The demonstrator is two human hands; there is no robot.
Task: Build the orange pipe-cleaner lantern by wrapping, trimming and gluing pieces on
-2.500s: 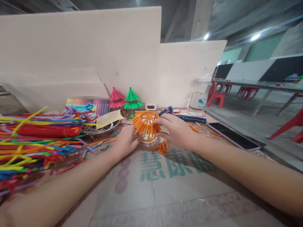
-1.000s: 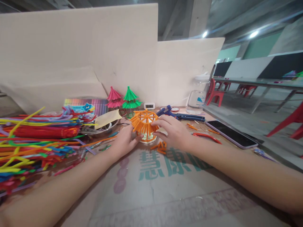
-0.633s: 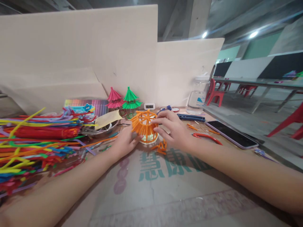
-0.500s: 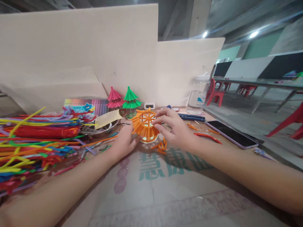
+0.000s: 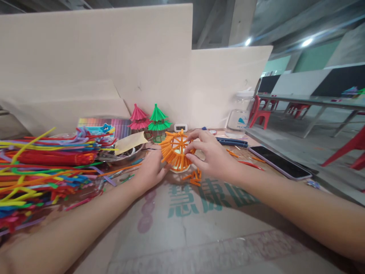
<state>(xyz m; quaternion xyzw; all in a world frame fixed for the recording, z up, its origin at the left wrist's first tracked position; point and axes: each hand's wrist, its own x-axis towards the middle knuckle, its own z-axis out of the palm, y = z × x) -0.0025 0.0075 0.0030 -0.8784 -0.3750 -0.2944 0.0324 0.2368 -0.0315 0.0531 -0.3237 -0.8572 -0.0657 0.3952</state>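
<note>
A small orange pipe-cleaner model (image 5: 174, 156) stands in the middle, with a ring of slanting short pieces around an open, spoked top. My left hand (image 5: 151, 167) is closed against its left side, some fingertips hidden behind it. At the right rim, my right hand (image 5: 205, 152) has its fingers bent and its thumb brought toward them, pinching a short orange piece there. Several cut orange pipe-cleaner pieces (image 5: 195, 178) lie in front of the model. Farther back stand a pink pipe-cleaner model (image 5: 138, 117) and a green pipe-cleaner model (image 5: 157, 118), each with a tiered roof.
A heap of coloured pipe cleaners (image 5: 51, 167) covers the left side, beside a metal bowl (image 5: 129, 154). To the right lie a phone (image 5: 279, 161), a dark blue tool (image 5: 232, 142) and a red-handled tool (image 5: 251, 164). A clear bottle (image 5: 239, 116) stands by the cardboard wall (image 5: 222, 83).
The orange model has tipped a little so more of its spoked top faces me. My right hand has shifted slightly right, its fingers closer on the rim. My left hand keeps its place.
</note>
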